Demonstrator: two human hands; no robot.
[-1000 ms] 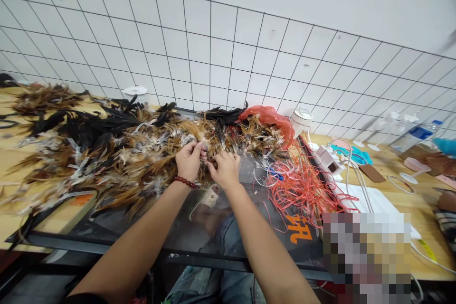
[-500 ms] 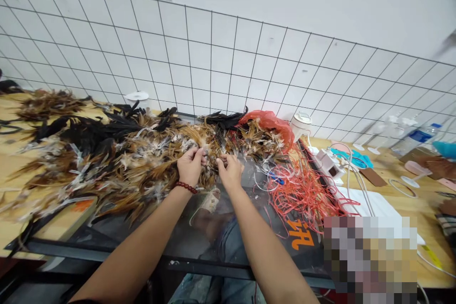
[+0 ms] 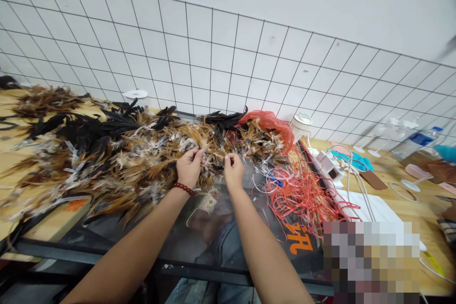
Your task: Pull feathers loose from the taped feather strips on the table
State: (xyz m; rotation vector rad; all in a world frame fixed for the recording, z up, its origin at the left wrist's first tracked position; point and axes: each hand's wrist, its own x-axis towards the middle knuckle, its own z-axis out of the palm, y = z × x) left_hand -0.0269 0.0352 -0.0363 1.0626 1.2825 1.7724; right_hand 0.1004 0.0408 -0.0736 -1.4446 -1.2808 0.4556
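A big heap of brown, black and white feathers (image 3: 117, 152) covers the left and middle of the bench. My left hand (image 3: 188, 168), with a red bead bracelet at the wrist, is pinched on feathers at the heap's near edge. My right hand (image 3: 233, 171) is a short way to its right, fingers also pinched on feathers or a thin strand that I cannot make out. Both hands rest over a dark glass sheet (image 3: 199, 232).
A tangle of red cords (image 3: 302, 190) lies right of my hands, with a red plastic bag (image 3: 270, 121) behind. Farther right are a white jar (image 3: 301, 126), white cables (image 3: 351, 171), a water bottle (image 3: 415, 140) and white paper. A white wire grid (image 3: 228, 61) backs the wooden bench.
My hands have drawn apart: the right hand has shifted a little to the right, while the left hand has stayed at the heap's edge.
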